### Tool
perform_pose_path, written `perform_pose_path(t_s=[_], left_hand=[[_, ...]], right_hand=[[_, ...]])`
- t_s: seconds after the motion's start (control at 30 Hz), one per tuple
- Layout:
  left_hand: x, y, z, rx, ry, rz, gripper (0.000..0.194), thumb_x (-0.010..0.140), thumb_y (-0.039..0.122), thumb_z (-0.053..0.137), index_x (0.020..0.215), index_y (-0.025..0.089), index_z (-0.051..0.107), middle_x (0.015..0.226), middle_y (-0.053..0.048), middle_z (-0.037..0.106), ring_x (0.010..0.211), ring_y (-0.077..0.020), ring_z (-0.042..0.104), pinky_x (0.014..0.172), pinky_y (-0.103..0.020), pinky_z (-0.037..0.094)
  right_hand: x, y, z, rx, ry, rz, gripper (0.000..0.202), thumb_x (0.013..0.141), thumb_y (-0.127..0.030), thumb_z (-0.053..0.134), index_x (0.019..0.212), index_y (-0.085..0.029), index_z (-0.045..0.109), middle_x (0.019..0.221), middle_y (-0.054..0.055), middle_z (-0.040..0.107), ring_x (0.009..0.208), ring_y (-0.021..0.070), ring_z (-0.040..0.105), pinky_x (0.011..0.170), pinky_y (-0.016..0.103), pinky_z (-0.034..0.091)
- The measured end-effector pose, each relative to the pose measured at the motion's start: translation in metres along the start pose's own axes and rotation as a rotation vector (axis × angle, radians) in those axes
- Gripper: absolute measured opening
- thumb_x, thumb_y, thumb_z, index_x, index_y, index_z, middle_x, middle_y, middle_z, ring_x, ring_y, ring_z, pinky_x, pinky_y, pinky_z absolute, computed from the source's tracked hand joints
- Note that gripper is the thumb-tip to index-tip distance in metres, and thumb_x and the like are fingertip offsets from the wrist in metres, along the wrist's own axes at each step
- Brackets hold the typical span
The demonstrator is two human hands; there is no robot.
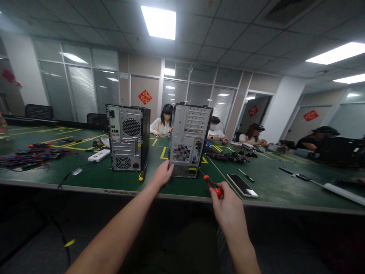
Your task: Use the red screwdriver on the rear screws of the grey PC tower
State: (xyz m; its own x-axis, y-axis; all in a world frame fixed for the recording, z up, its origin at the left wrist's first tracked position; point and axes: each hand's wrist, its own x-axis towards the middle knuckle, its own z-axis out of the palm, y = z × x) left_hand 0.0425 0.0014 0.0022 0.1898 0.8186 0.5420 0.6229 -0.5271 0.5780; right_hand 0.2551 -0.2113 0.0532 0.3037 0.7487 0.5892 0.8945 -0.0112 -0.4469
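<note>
A computer case (190, 140) stands upright on the green table, its rear panel facing me. My left hand (163, 173) touches the lower left edge of this case, its fingers partly hidden at the side. Closed round the handle of a red and black screwdriver (211, 184) is my right hand (226, 201). The screwdriver's thin shaft points up and left towards the lower right corner of the case; whether its tip touches is too small to tell.
Another computer case (127, 139) stands to the left, with a yellow and black screwdriver (143, 173) beside it. A phone (242, 185) lies at the right. Cables (34, 156) cover the far left; several people sit across the table (176, 187).
</note>
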Motion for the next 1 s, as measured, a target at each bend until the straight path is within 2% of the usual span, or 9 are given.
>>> perform_pose_path(t_s=[0.07,0.13,0.27,0.37,0.47,0.53,0.67,0.77,1.0], left_hand=[[-0.0001,-0.0001,0.0001,0.000,0.005,0.003,0.027,0.104,0.042,0.042,0.103,0.021,0.059,0.106,-0.012,0.071,0.097,-0.0245,0.067,0.082,-0.033,0.048],[0.0000,-0.0006,0.0004,0.003,0.008,0.000,0.027,0.104,0.042,0.042,0.103,0.021,0.059,0.106,-0.012,0.072,0.096,-0.0245,0.067,0.081,-0.033,0.049],[0.0004,-0.0014,0.0010,0.000,0.010,0.004,0.026,0.104,0.041,0.043,0.103,0.021,0.059,0.107,-0.012,0.072,0.097,-0.0242,0.068,0.082,-0.033,0.049],[0.0005,-0.0013,0.0011,0.003,0.014,0.016,0.026,0.104,0.040,0.043,0.102,0.021,0.059,0.106,-0.012,0.071,0.098,-0.0248,0.067,0.083,-0.033,0.049],[0.0007,-0.0011,0.0010,0.009,0.016,0.025,0.025,0.104,0.040,0.043,0.101,0.021,0.058,0.106,-0.012,0.071,0.100,-0.0252,0.067,0.084,-0.033,0.048],[0.0008,-0.0012,0.0011,0.014,0.014,0.023,0.025,0.104,0.040,0.042,0.102,0.021,0.058,0.106,-0.012,0.071,0.100,-0.0252,0.067,0.084,-0.033,0.048],[0.0007,-0.0019,0.0016,0.007,0.015,0.027,0.025,0.104,0.040,0.042,0.102,0.021,0.058,0.106,-0.012,0.071,0.099,-0.0247,0.067,0.084,-0.033,0.048],[0.0002,-0.0022,0.0016,-0.007,0.015,0.031,0.025,0.104,0.040,0.042,0.101,0.021,0.057,0.106,-0.011,0.071,0.097,-0.0242,0.067,0.083,-0.033,0.048],[-0.0004,-0.0001,-0.0003,0.007,0.006,0.007,0.026,0.104,0.041,0.042,0.102,0.021,0.058,0.106,-0.011,0.071,0.098,-0.0242,0.067,0.083,-0.033,0.049]], right_hand=[[-0.0011,0.0002,-0.0004,-0.063,0.019,-0.056,0.015,0.094,-0.027,0.052,0.103,-0.022,0.063,0.099,0.007,0.064,0.080,0.0212,0.064,0.070,0.032,0.044],[-0.0017,0.0003,-0.0007,-0.092,0.040,-0.082,0.022,0.092,-0.019,0.050,0.108,-0.022,0.065,0.110,0.009,0.063,0.087,0.0216,0.065,0.074,0.033,0.046],[-0.0012,0.0000,-0.0008,-0.052,0.037,-0.086,0.025,0.092,-0.019,0.049,0.111,-0.021,0.065,0.117,0.010,0.062,0.089,0.0217,0.066,0.077,0.034,0.048],[-0.0003,-0.0003,-0.0004,0.024,0.012,-0.038,0.022,0.094,-0.030,0.052,0.108,-0.020,0.065,0.103,0.009,0.066,0.082,0.0223,0.066,0.074,0.034,0.048],[0.0007,-0.0008,-0.0001,0.077,-0.025,0.038,0.029,0.096,-0.044,0.053,0.104,-0.019,0.065,0.079,0.005,0.064,0.070,0.0221,0.063,0.070,0.035,0.047],[0.0009,-0.0008,-0.0002,0.081,-0.027,0.052,0.033,0.096,-0.046,0.053,0.106,-0.018,0.066,0.075,0.004,0.063,0.067,0.0219,0.062,0.069,0.035,0.047],[0.0001,0.0012,-0.0005,0.024,0.025,-0.044,0.028,0.094,-0.032,0.051,0.112,-0.019,0.068,0.101,0.009,0.067,0.079,0.0222,0.065,0.075,0.036,0.049],[-0.0004,0.0042,0.0006,-0.004,0.063,-0.098,0.032,0.092,-0.024,0.047,0.115,-0.021,0.069,0.120,0.011,0.062,0.090,0.0226,0.066,0.080,0.037,0.051],[-0.0009,0.0048,0.0025,0.027,0.087,-0.098,0.033,0.092,-0.027,0.048,0.116,-0.021,0.070,0.115,0.011,0.063,0.092,0.0230,0.066,0.081,0.037,0.052]])
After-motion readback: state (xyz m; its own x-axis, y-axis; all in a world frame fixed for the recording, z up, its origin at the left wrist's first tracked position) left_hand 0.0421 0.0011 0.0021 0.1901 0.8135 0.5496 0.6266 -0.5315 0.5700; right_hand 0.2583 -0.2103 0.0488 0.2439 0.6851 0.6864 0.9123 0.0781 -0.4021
